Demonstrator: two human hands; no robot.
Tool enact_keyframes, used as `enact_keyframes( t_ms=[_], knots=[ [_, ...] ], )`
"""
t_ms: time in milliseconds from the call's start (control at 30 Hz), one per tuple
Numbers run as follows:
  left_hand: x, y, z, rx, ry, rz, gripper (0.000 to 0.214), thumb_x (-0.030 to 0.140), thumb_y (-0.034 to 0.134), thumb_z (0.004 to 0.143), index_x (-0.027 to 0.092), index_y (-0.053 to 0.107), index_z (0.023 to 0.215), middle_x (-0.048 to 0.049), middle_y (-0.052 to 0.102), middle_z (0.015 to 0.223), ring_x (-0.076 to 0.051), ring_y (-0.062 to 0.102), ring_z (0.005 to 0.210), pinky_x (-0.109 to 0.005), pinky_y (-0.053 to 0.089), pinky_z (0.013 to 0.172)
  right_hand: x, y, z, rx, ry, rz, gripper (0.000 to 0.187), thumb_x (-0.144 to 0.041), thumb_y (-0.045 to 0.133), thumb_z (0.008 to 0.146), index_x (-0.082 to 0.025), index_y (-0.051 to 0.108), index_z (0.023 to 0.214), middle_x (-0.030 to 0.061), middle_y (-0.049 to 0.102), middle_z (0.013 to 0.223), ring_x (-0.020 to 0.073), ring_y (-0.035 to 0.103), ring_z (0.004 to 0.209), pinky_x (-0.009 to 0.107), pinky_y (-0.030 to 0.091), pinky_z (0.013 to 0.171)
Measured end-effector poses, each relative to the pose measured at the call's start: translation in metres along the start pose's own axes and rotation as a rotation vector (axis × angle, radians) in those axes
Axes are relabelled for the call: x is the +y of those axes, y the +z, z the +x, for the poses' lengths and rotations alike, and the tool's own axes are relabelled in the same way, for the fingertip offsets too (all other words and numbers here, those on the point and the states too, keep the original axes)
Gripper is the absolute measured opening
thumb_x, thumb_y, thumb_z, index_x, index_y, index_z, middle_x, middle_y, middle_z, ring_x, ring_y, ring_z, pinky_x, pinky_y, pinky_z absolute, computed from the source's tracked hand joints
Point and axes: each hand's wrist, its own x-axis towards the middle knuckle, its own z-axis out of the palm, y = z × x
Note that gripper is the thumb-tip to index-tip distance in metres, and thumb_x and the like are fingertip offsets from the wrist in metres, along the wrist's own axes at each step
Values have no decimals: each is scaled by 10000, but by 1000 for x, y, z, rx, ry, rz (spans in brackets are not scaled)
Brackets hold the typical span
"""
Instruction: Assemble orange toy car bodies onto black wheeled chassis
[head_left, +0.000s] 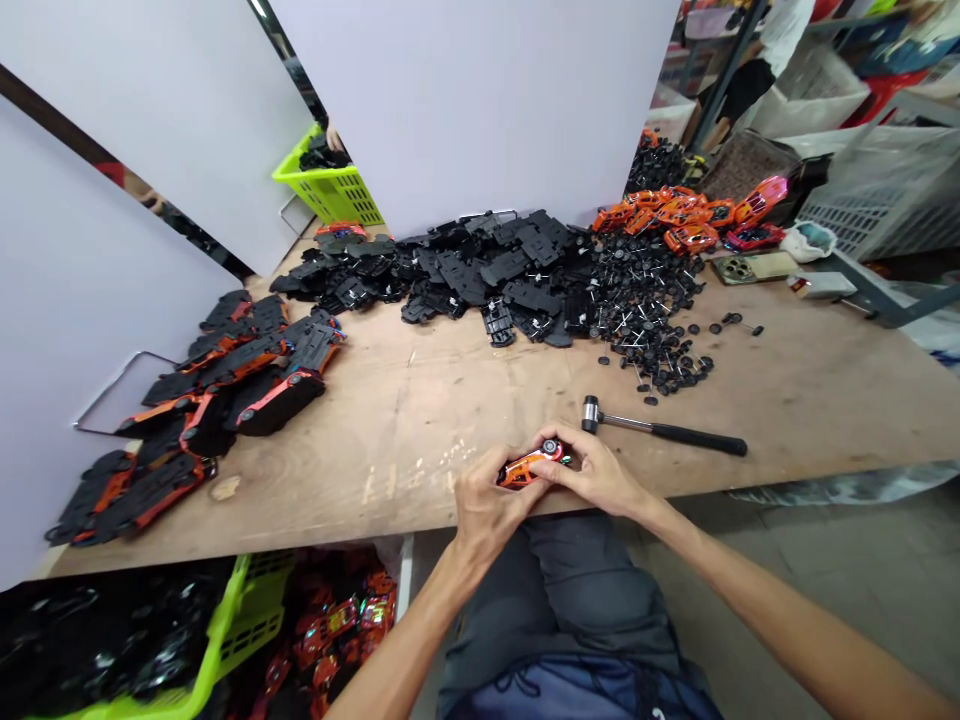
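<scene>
My left hand [486, 492] and my right hand [586, 472] both grip a small orange die-cast toy car [520, 469] just above the near edge of the wooden workbench [352, 470]. The fingers hide much of the car. A black wheel [552, 448] shows at its right end. Just beyond my right hand lies a rubber-headed mallet [654, 428] with a black handle. A heap of black wheels on metal axles [641, 310] sits farther back.
Black car chassis plates [480, 270] cover the back of the bench, orange car bodies [675, 215] lie at the back right, and stacked assembled cars [202, 420] fill the left. Below the bench, a green basket [247, 610] holds black parts beside orange cars. White partitions [472, 90] stand behind.
</scene>
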Motion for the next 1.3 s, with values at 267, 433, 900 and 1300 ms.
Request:
enact_keyframes(
  t_ms=[267,433,900,1300],
  knots=[
    [-9,-11,-1,-173,-29,-349,324,451,780,884,205,792,1095,-75,806,1121,-253,739,1030,-336,558,924,2,4,-3,19,21,16,231,-420,686,964,-221,654,1075,23,686,1006,198,640,931,305,515,840],
    [-13,-9,-3,-158,67,-257,300,438,715,945,214,777,1133,-69,807,1068,-225,745,953,-300,556,851,4,7,-3,67,43,5,213,-416,689,963,-220,672,1045,17,689,976,191,635,895,296,505,812],
    [-7,-2,6,27,458,518,286,469,660,973,193,721,1016,-85,755,787,-231,699,705,-303,411,595,28,11,-5,184,10,91,339,-397,846,839,-215,693,1081,33,750,1033,209,723,975,334,580,918],
    [10,-5,5,113,-71,-404,424,399,917,709,223,751,1058,-53,804,980,-232,747,867,-318,580,792,10,16,-20,349,-65,69,636,-425,853,844,-264,581,1395,103,656,1398,279,661,1248,426,542,1097]
  ],
)
